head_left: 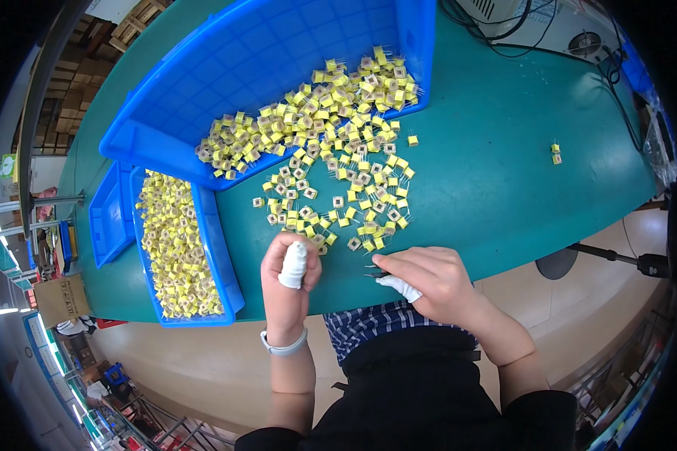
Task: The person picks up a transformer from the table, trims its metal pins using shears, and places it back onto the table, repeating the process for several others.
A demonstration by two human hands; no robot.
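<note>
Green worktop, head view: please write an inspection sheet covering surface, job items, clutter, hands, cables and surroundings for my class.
Surface: green worktop; pale specks near the equipment case.
Job items: small yellow components with wire pins in the large blue bin, loose before it, and in the smaller blue bin.
Clutter: two stray yellow components, far right.
Left hand: curled beside the loose components, white finger cover; contents hidden.
Right hand: holds a thin dark tool, probably tweezers.
Cables: black cables beside the equipment case.
Surroundings: cardboard box left; black stand on the floor, right.
</note>
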